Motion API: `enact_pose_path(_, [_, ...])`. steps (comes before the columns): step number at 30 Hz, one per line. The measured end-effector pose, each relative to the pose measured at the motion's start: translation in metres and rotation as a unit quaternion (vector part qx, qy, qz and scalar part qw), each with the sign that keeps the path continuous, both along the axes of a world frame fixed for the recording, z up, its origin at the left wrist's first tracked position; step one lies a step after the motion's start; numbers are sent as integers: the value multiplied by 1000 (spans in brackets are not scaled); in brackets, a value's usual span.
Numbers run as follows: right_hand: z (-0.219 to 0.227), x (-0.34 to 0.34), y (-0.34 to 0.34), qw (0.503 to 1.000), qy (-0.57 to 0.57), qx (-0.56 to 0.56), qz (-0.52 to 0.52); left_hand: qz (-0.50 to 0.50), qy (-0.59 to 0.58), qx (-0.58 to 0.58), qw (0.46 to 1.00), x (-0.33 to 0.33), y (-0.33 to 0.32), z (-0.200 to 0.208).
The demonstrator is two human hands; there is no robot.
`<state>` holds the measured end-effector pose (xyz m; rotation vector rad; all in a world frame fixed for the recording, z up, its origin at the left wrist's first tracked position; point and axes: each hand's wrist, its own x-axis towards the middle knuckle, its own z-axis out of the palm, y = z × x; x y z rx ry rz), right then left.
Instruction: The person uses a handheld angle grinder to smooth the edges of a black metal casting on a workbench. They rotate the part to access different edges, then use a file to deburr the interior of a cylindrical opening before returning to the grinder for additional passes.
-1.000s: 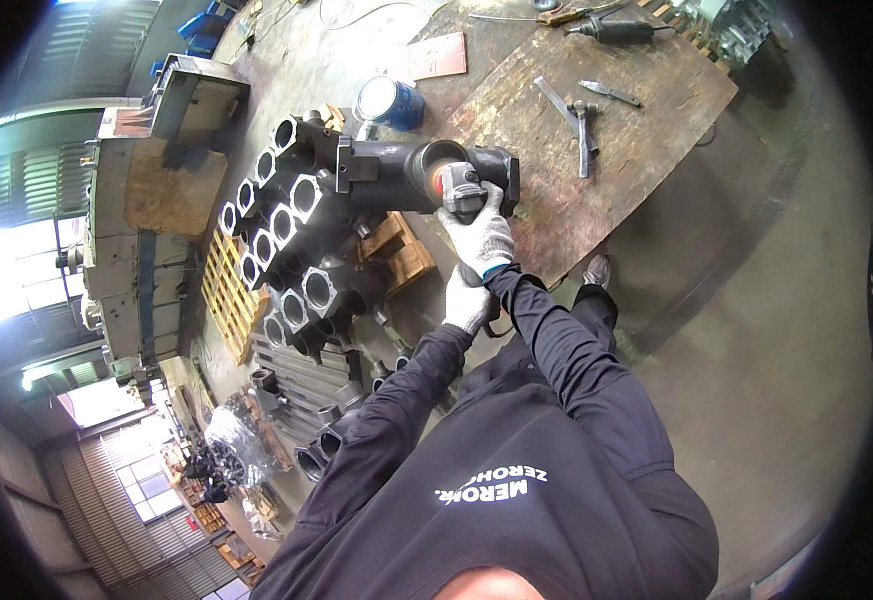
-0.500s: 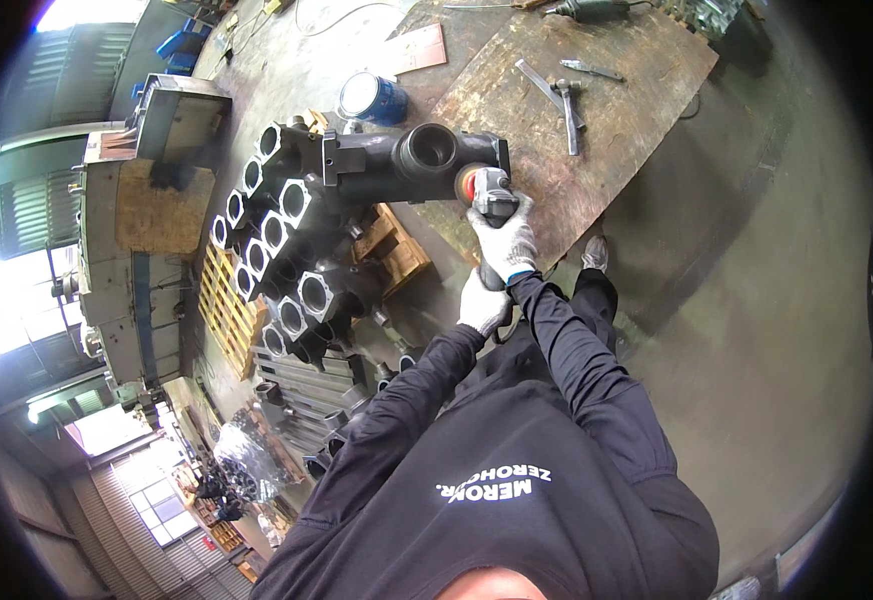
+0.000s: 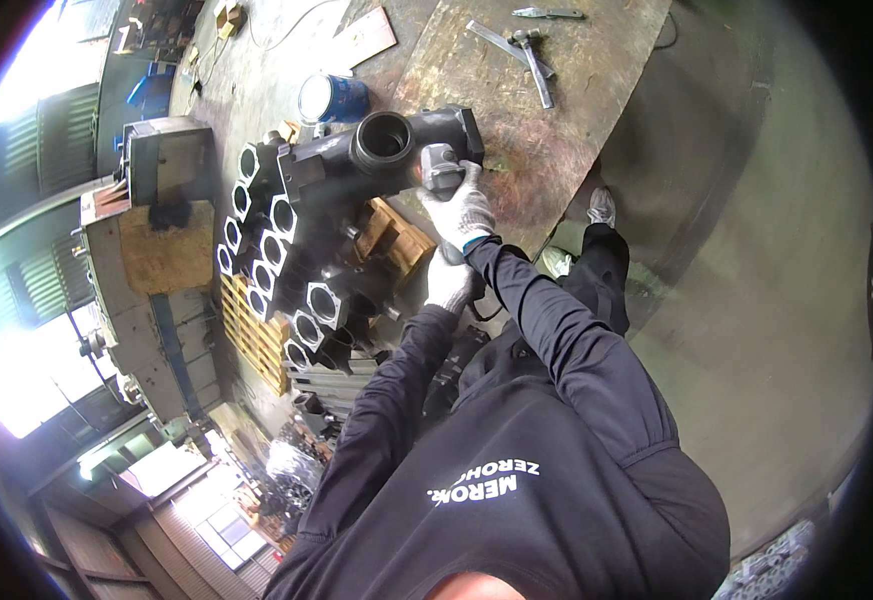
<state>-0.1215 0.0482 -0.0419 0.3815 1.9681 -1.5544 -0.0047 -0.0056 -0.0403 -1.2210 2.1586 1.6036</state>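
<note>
My right hand [image 3: 464, 212], in a white work glove, is closed around the front of an angle grinder [image 3: 442, 165]. Farther back, my gloved left hand [image 3: 446, 282] grips the rear of the same tool. The grinder's head lies against the near side of a dark metal pipe fitting [image 3: 326, 158], just right of its round, upward-facing opening [image 3: 384, 138]. A flange [image 3: 470, 132] closes off the fitting's right end. The grinder's disc is mostly hidden behind its head and my glove.
Several dark castings with pale hexagonal flanges [image 3: 281, 216] stand at left by wooden pallets [image 3: 252, 330]. A blue can [image 3: 341, 100] sits behind the fitting. On the worn metal plate [image 3: 596, 95] lie a hammer [image 3: 533, 68], a flat bar [image 3: 496, 42] and a slim hand tool [image 3: 548, 13].
The grinder and both hands have shifted left along the pipe fitting, from near its end flange toward the round opening. The whole view has turned somewhat; both hands keep their grip.
</note>
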Motion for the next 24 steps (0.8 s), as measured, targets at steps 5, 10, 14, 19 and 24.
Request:
enact_pose_path(5, [1,-9,-3,1000,1,2,10,-3,-11,5,1000,-10,-5,6])
enact_pose_path(10, [4,-20,4,1000,-10,-6,-5,4,13,53,998,-27,4,18])
enact_pose_path(14, [8,-22,13,999,8,-5,-38,-40,17,11,999,-29,10,22])
enact_pose_path(19, [5,-16,13,998,22,-1,-53,-17,23,58,998,-20,3,10])
enact_pose_path(24, [-3,-16,1,1000,14,1,-23,50,43,140,988,-15,-13,-9])
